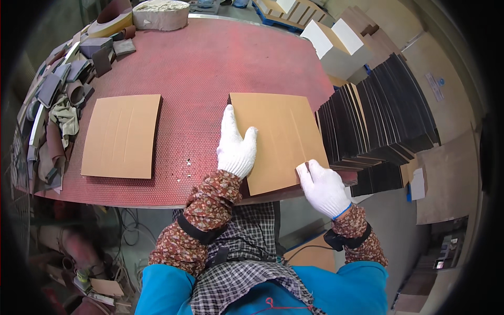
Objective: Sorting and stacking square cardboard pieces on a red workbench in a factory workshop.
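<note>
Part of the left edge of the brown board (pixel 278 142) is covered by the left hand (pixel 236 149), whose lower fingers are hidden. Its lower right edge is partly covered by the right hand (pixel 324 190); whether anything is pinched there cannot be told. The blue shirt (pixel 344 289) is cut off by the lower edge, the blue pallet (pixel 270 17) by the upper. The pale specks (pixel 188 163) on the tabletop (pixel 210 58) are too small to be identified, and the clutter (pixel 84 268) below is blurred by shadow.
</note>
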